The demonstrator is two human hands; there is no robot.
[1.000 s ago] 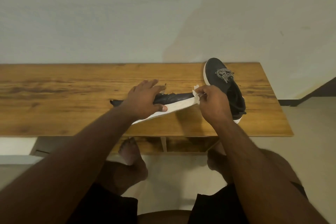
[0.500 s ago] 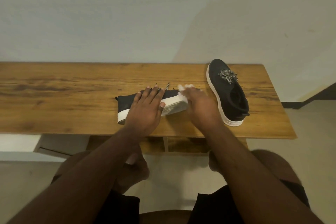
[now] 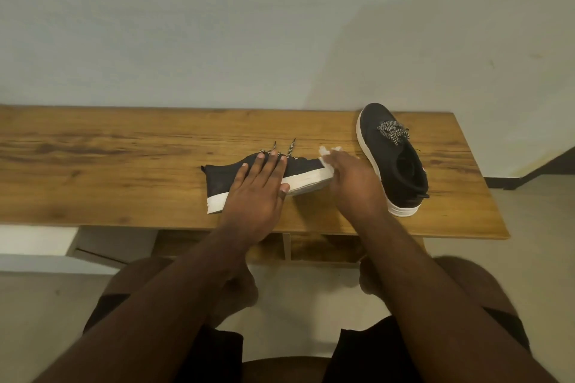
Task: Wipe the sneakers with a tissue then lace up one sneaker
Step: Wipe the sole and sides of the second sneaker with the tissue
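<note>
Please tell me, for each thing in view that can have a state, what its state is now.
Near sneaker: lying on its side on the table, laces loose.
Far sneaker: upright on its sole, laces bunched near the toe.
Tissue: crumpled, held against the near sneaker's toe.
Left hand: fingers straight, pressing the near sneaker down.
Right hand: holding the tissue.
Wooden table: bears both sneakers.

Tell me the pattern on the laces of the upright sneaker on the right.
Black-and-white checked weave on the laces of the upright sneaker, clearest in the head view.

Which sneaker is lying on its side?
The left sneaker, under the left hand, white sole edge facing the camera. The right sneaker sits upright on its sole.
</note>
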